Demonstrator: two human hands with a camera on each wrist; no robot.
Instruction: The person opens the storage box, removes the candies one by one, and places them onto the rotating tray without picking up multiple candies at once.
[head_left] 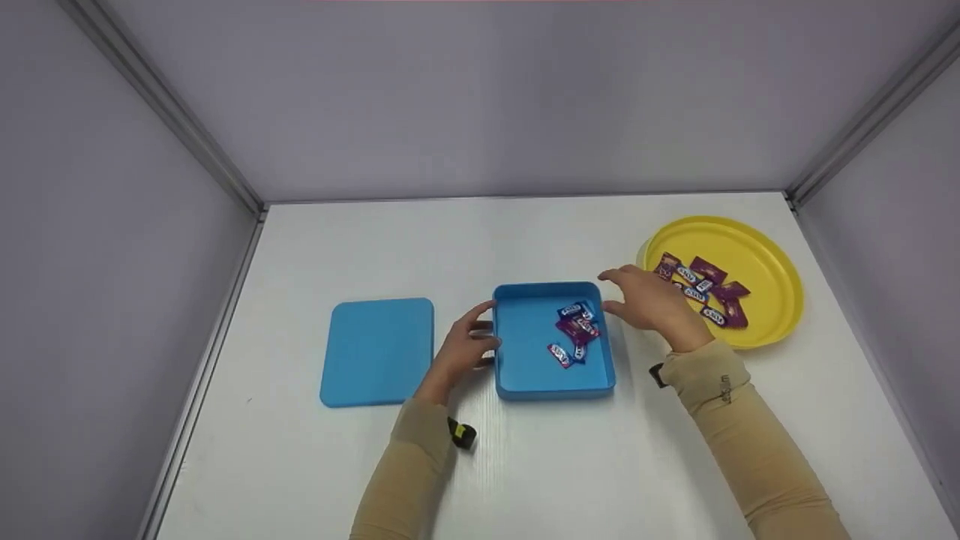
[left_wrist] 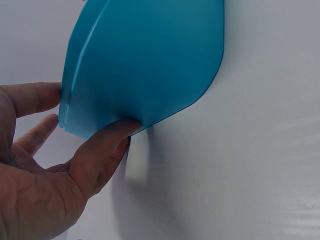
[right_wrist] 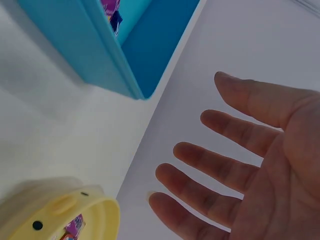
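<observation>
A square blue box (head_left: 529,394) stands on the white table with several small wrapped candies (head_left: 577,330), blue and purple, in its right part. My left hand (head_left: 459,351) touches the box's left side with fingers spread along it; in the left wrist view the thumb presses the blue wall (left_wrist: 155,55) and a fingertip meets its rim. My right hand (head_left: 651,301) hovers at the box's upper right corner, its fingers extended and holding nothing. The right wrist view shows that palm (right_wrist: 270,190) apart from the box (right_wrist: 90,55).
On the right stands a round yellow tub (head_left: 776,300) holding several wrapped candies (head_left: 705,289); its side bears black dots and a raised beak-like bump (right_wrist: 60,204). A flat blue square lid (head_left: 379,352) lies left of the box. Grey walls (head_left: 525,97) border the table.
</observation>
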